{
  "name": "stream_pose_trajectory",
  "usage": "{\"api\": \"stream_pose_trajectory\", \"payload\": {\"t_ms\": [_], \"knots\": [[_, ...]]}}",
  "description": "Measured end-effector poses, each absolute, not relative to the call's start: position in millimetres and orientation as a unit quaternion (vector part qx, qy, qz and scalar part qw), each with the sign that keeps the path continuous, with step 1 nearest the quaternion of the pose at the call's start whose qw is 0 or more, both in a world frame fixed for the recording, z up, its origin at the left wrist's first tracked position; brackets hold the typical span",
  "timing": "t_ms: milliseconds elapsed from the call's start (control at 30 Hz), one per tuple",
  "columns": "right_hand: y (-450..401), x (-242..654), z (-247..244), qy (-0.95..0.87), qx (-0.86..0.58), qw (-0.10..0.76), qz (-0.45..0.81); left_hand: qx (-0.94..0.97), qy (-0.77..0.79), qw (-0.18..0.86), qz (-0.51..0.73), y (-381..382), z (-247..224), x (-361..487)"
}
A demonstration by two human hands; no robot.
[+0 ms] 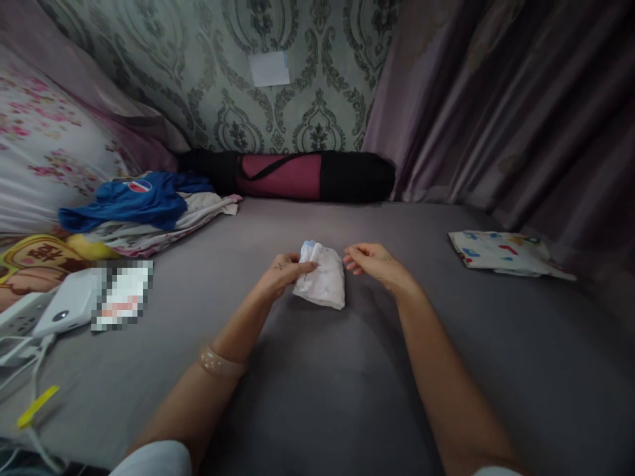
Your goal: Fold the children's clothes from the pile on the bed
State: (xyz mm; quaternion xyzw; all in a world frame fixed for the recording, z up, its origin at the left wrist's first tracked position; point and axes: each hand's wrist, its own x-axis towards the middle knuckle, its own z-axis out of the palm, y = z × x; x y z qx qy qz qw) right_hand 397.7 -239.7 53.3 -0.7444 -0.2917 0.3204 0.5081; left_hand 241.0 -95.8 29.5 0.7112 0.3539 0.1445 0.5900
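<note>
A small white folded cloth (330,277) with a faint print and a light blue patch at its top edge is at the middle of the grey bed sheet (307,370). My left hand (288,270) grips its left side, with the thumb on top and the fingers behind it. Just right of the cloth is my right hand (370,261), its fingers loosely curled and a little apart, with nothing visible in them. A narrow gap separates the right fingertips from the cloth.
A black and maroon bag (282,175) lies along the wall. Blue clothing (143,205) is piled at the left, near a white power bank (72,307) and cables. A folded patterned cloth (506,252) lies at the right beside purple curtains (446,99).
</note>
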Motion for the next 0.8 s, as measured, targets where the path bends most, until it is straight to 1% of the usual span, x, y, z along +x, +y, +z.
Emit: {"api": "stream_pose_trajectory", "payload": {"t_ms": [100,167,233,367,500,700,800], "knots": [[-238.3,386.2,61.0,-0.294,-0.719,0.53,0.341,0.695,0.365,0.582,0.211,-97.9,41.5,240.7],[-236.1,376.9,64.4,-0.295,-0.696,0.546,0.361,0.714,0.361,0.53,0.281,-98.8,48.0,238.9],[-232.7,366.5,66.1,-0.294,-0.672,0.558,0.388,0.743,0.357,0.464,0.324,-100.9,52.4,236.8],[-224.4,347.8,67.3,-0.308,-0.637,0.557,0.435,0.807,0.332,0.351,0.34,-112.3,53.2,235.1],[-219.6,342.2,68.2,-0.303,-0.619,0.56,0.46,0.856,0.281,0.285,0.326,-129.4,49.3,236.8],[-217.2,352.1,61.3,-0.258,-0.569,0.63,0.461,0.896,0.193,0.27,0.295,-150.0,47.3,238.1],[-216.4,357.2,52.3,-0.219,-0.571,0.656,0.442,0.895,0.15,0.309,0.285,-157.4,50.4,238.1]]}}
